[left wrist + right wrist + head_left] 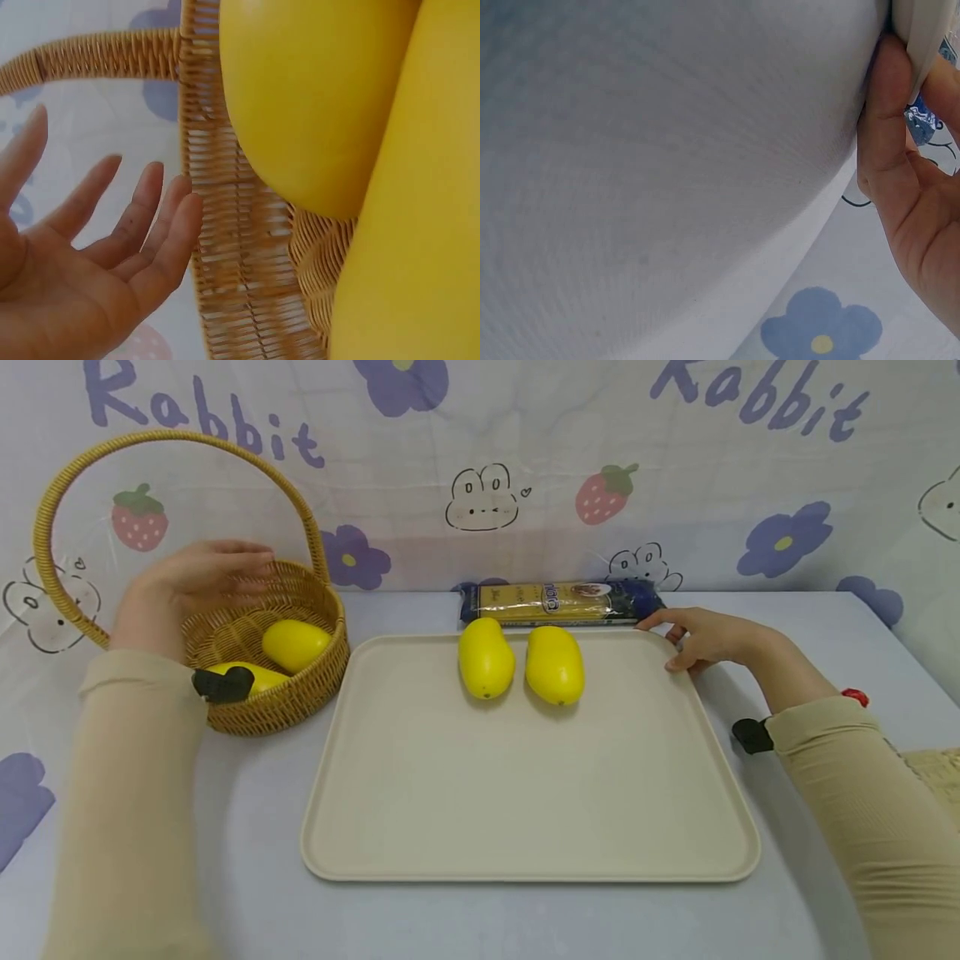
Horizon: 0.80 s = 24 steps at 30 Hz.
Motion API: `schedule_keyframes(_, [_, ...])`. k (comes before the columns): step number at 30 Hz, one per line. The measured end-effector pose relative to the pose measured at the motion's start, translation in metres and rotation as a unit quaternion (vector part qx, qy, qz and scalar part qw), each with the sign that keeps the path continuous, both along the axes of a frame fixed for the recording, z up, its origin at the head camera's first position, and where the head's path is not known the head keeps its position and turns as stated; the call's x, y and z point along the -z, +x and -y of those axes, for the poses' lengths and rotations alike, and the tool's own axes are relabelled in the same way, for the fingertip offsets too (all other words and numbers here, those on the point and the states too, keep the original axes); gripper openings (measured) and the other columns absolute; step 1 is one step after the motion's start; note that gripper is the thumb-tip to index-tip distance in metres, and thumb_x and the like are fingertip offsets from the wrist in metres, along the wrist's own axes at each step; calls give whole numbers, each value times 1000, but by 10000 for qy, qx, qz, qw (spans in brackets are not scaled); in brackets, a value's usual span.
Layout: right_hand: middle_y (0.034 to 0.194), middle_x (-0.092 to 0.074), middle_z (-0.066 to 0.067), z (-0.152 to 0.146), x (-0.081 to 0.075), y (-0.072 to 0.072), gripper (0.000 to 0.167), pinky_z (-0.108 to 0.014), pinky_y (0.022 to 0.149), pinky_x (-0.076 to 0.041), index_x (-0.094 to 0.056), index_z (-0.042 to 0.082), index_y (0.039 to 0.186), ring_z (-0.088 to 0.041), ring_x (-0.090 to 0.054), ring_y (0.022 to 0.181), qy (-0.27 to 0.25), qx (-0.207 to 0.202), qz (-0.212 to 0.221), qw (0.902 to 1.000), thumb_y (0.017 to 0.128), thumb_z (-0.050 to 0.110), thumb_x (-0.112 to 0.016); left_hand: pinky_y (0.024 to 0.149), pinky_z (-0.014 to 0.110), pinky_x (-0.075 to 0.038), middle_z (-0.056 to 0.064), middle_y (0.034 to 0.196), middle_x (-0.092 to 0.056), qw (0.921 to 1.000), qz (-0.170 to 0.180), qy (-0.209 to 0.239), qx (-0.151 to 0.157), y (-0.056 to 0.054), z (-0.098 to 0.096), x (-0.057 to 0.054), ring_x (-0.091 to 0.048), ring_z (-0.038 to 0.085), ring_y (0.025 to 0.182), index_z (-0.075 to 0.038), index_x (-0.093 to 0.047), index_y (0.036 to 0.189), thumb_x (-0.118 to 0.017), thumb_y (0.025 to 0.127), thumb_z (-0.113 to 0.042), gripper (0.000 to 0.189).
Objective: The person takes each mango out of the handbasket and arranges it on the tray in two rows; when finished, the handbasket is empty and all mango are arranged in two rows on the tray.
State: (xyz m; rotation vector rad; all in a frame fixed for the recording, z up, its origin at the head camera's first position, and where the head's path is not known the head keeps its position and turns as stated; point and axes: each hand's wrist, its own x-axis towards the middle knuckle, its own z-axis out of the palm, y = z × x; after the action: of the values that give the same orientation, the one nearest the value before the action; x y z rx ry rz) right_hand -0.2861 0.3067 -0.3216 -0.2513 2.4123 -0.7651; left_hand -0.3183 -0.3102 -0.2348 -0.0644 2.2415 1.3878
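My left hand (213, 572) is over the wicker basket (262, 717) on the left, its fingers loosely spread and holding nothing. In the left wrist view that hand (82, 292) shows palm and fingertips near the basket rim. Two yellow mangoes lie in the basket, one mango (296, 645) at the right and another mango (258, 678) nearer the front, partly behind my wrist. On the beige tray (525, 793), a mango (486, 658) and a second mango (555, 667) lie side by side near the far edge. My right hand (712, 639) pinches the tray's far right corner.
A packet of pasta (551, 602) lies behind the tray's far edge. The basket's tall handle (187, 435) arches above my left hand. A patterned cloth (495, 552) hangs behind the white table (465, 922). A straw-coloured woven thing (937, 777) shows at the right edge.
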Motion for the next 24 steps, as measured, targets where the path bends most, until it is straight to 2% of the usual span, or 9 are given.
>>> schedule_keyframes(2, [129, -36, -30, 0, 0, 0, 70, -32, 76, -58, -31, 11, 152, -25, -58, 89, -15, 3, 8, 10000, 91, 1, -64, 89, 17, -54, -14, 124, -48, 9993, -51, -287, 225, 0, 3, 3, -57, -1, 102, -15, -19, 156, -53, 99, -43, 72])
schedule_keyframes(4, [129, -36, -30, 1, -1, 1, 70, -32, 75, -58, -31, 11, 152, -25, -58, 89, -32, 0, 9, 10000, 91, 1, -64, 92, 17, -53, -8, 137, -42, 9964, -84, -642, 544, 0, 6, 6, -54, 0, 107, -14, -17, 158, -50, 100, -45, 73])
schedule_keyframes(7, [128, -36, -30, 1, -1, 1, 70, -32, 75, -57, -31, 10, 152, -25, -58, 88, -57, 1, 5, 10000, 91, 0, -64, 107, 29, -49, 4, 155, -28, 9902, -16, -1046, 923, 1, 8, 10, -50, 14, 127, -15, -15, 159, -49, 100, -48, 75])
schedule_keyframes(10, [128, -37, -29, 2, -1, 2, 70, -32, 74, -57, -32, 10, 151, -24, -58, 87, -71, 8, 2, 10000, 91, 0, -63, 120, 48, -34, 11, 164, -12, 9869, 177, -1042, 1216, 3, 8, 12, -31, 33, 146, -18, -15, 159, -51, 101, -44, 73])
schedule_keyframes(12, [128, -36, -30, 1, 0, 1, 69, -32, 74, -57, -32, 10, 151, -24, -58, 87, -67, 2, -6, 10000, 90, 0, -64, 122, 54, -28, 12, 166, -7, 9862, 332, -958, 1311, 5, 8, 13, -21, 39, 150, -21, -16, 158, -56, 100, -39, 73])
schedule_keyframes(17, [128, -36, -29, 0, 0, 1, 69, -31, 73, -57, -32, 10, 151, -24, -58, 87, -39, 42, -6, 10000, 91, 0, -63, 122, 58, -26, 12, 167, -8, 9796, 458, -893, 1742, 7, 5, 15, -17, 37, 153, -23, -19, 158, -58, 100, -29, 70])
schedule_keyframes(24, [128, -36, -29, 1, -1, 2, 69, -32, 73, -56, -32, 11, 151, -23, -57, 85, -35, 31, -5, 10000, 91, 0, -63, 122, 62, -22, 9, 168, -10, 9602, 487, -1089, 2527, 8, -2, 17, -14, 36, 153, -19, -21, 158, -58, 99, -25, 69])
